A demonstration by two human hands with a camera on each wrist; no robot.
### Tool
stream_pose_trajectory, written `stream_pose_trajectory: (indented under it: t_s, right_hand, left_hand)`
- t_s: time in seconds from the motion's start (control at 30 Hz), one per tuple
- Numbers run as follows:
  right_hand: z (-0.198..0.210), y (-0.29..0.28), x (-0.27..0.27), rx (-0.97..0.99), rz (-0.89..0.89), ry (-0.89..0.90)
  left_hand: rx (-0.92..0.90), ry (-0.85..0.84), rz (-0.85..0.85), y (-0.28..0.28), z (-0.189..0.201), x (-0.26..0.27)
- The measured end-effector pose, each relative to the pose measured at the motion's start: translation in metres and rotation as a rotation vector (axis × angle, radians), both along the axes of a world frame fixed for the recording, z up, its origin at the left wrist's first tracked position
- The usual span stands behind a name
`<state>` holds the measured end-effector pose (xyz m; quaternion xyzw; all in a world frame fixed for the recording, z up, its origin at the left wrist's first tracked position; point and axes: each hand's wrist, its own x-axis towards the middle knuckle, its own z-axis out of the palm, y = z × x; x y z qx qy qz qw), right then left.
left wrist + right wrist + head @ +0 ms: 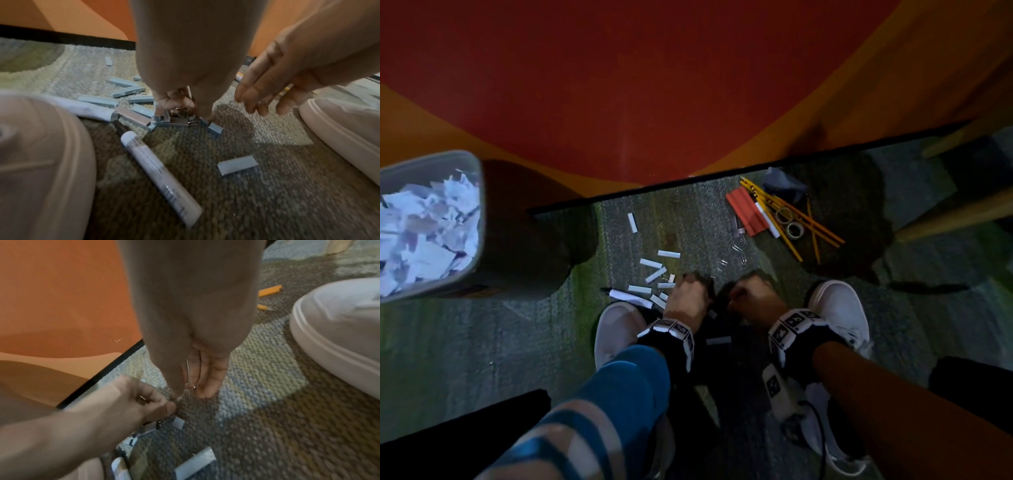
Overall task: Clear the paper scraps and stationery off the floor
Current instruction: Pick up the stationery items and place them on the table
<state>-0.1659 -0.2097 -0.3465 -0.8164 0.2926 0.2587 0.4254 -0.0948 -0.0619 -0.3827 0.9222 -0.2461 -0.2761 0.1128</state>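
Note:
Grey staple strips (pixel 650 263) lie scattered on the carpet in front of my shoes, and one strip (pixel 237 164) lies apart nearer to me. My left hand (pixel 686 296) is down among them, fingers curled round a small bunch of shiny metal clips (pixel 182 112). Right beside it, my right hand (pixel 748 294) pinches a thin wire paper clip (pixel 187 369) between thumb and straight fingers (pixel 207 382). A white marker (pixel 160 178) lies by my left shoe. Further off, loose paper clips (pixel 722 263) dot the carpet.
A grey bin (pixel 472 260) full of paper scraps stands at the left. Yellow pencils (pixel 808 222), red sticks (pixel 744 212) and tape rolls (pixel 794 229) lie at the far right by the orange wall (pixel 619 85). My white shoes (pixel 839 308) flank both hands.

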Motion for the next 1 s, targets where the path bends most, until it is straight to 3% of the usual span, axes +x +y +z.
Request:
stream_pose_trajectory:
  t_s: [0.3,0.6,0.83,1.0]
  right_hand:
    - [0.03,-0.008,0.018,-0.006,-0.021,-0.131]
    - [0.018,-0.019,0.008,0.008,0.011,-0.102]
    - [-0.005,-0.022,0.0,0.004,0.004,-0.106]
    - [0.017,-0.027,0.008,-0.013,0.018,-0.097]
  left_hand:
    - [-0.027,-0.01,-0.021,0.007,-0.005,-0.015]
    - [-0.152,-0.031,-0.007,0.01,-0.001,-0.014]
    - [-0.216,-0.045,-0.121,0.007,-0.007,-0.012]
    - [-0.28,-0.003,-0.067,0.002,0.014,-0.005]
